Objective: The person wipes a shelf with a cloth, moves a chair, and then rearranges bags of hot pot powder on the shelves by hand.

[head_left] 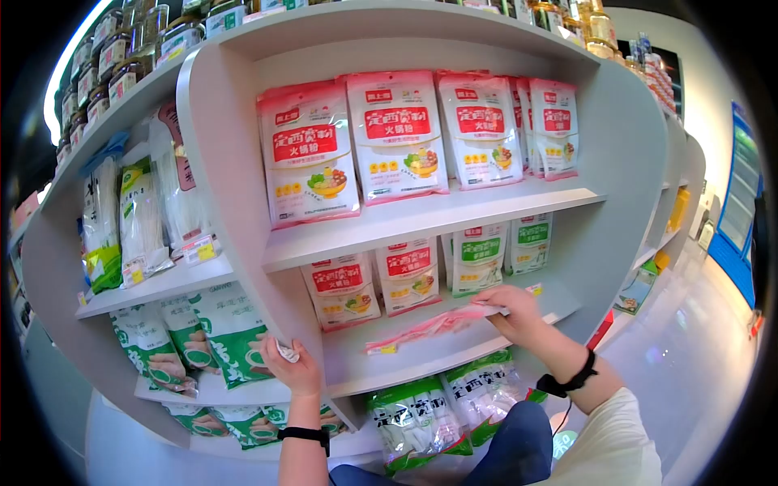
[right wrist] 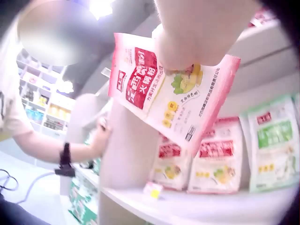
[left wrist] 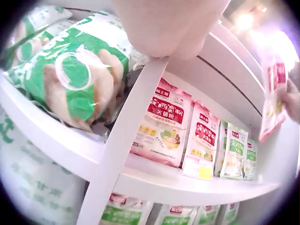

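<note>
Pink bag over the shelf
My right hand point(head_left: 519, 312) pinches one pink bag point(head_left: 429, 326) flat above the shelf point(head_left: 421, 356). Behind it stand two red bags point(head_left: 344, 290) and two green bags point(head_left: 480, 257). My left hand point(head_left: 293, 368) grips the shelf wall point(head_left: 243, 267).

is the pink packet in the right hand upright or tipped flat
Tipped flat: the right hand holds the pink packet nearly level over the shelf, while the red packets behind it stand upright.

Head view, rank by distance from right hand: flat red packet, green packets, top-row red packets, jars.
1. flat red packet: held by right hand, middle shelf.
2. green packets: just behind, same shelf.
3. top-row red packets: shelf above.
4. jars: top left.
</note>
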`<state>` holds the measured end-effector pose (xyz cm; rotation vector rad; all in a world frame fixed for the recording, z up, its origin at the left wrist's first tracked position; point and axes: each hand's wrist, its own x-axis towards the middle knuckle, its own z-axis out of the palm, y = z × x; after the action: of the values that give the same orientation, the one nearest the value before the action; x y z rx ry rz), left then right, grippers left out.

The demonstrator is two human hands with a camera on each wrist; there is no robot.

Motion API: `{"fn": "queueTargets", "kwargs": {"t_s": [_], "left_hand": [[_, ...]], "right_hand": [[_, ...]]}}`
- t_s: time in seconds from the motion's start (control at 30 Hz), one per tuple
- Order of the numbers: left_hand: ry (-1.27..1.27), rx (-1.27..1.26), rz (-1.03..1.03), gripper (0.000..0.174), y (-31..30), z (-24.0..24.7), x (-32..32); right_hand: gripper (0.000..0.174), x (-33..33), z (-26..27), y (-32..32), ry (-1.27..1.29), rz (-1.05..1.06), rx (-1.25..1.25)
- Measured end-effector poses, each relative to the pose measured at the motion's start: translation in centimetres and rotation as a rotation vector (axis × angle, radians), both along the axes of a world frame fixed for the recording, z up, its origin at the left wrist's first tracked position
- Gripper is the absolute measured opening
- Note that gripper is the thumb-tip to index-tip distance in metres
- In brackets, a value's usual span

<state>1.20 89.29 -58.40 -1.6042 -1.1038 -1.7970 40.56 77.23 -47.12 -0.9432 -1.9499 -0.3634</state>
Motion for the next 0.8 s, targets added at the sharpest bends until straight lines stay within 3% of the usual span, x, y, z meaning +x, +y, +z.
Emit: {"fn": "queueTargets", "kwargs": {"t_s": [0.07,0.13,0.2,0.27,0.33,0.53,0.67,0.77,0.8], "left_hand": [[-0.012,-0.010,0.001,0.047,0.1,-0.2,0.3],[-0.022,-0.028,0.009,0.048,0.0,-0.3,0.3],[-0.021,-0.021,0.030,0.048,0.5,-1.1,0.0],[-0.019,-0.023,0.038,0.049,0.9,-1.2,-0.3],[-0.016,-0.049,0.026,0.050,0.6,-1.3,-0.3],[-0.010,-0.047,0.042,0.052,0.9,-1.6,-0.4],[0.010,0.001,0.112,0.047,0.1,-0.2,0.0],[0.008,-0.008,0.108,0.048,0.1,-0.3,0.1],[0.006,-0.010,0.104,0.048,0.2,-0.3,0.1]], "right_hand": [[0.025,-0.3,4.5,-2.3,0.072,-0.117,-0.069],[0.033,-1.2,9.9,-2.3,0.340,-0.082,-0.122],[0.036,-1.5,14.4,0.2,0.573,0.080,-0.161],[0.033,0.2,17.7,5.2,0.508,0.096,-0.142],[0.030,0.2,19.8,9.6,0.608,0.212,-0.226],[0.034,-2.0,20.3,18.5,0.798,0.247,-0.319],[0.055,-2.2,18.8,20.0,0.454,-0.317,-0.219],[0.049,-3.7,16.9,20.6,0.450,-0.754,0.123],[0.049,-5.1,16.9,18.1,0.312,-0.814,0.252]]}}
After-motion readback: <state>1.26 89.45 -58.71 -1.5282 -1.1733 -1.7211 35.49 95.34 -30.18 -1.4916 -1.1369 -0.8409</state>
